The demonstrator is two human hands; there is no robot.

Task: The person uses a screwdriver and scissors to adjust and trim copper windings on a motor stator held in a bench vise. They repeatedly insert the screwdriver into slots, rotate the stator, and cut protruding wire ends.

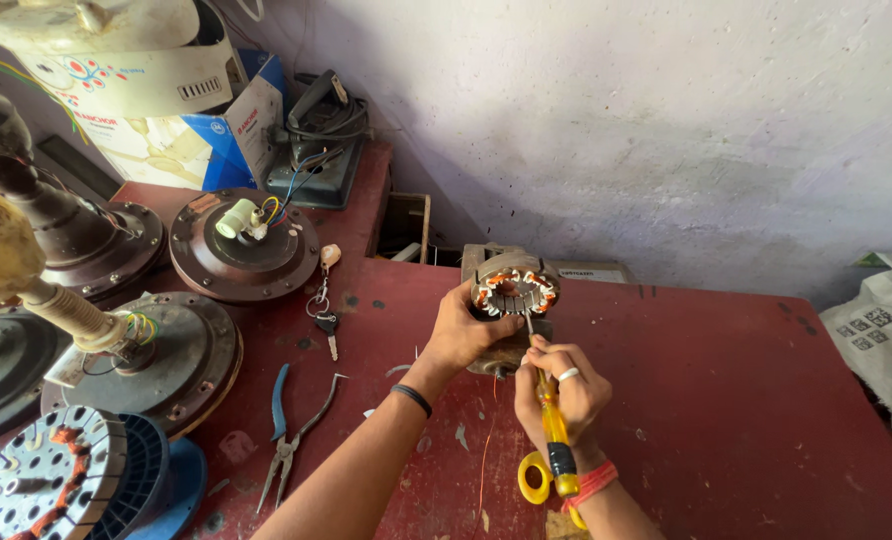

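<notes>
My left hand (463, 330) grips the side of a small round motor stator (514, 291) with copper-orange windings, holding it upright on the red table (726, 400). My right hand (563, 392) is closed around a screwdriver with a yellow and black handle (555, 440); its thin shaft points up into the lower edge of the stator's ring. A ring sits on one finger and a red thread band is on that wrist. A thin copper wire (486, 450) trails down the table below the hands.
Blue-handled pliers (288, 430) and keys (326, 310) lie left of my arm. Several brown ceiling-fan motor housings (244, 245) and a large wound stator (41, 485) crowd the left side. Yellow-handled scissors (536, 478) lie under my right wrist. Boxes stand at back left, a white sack (891, 340) at right.
</notes>
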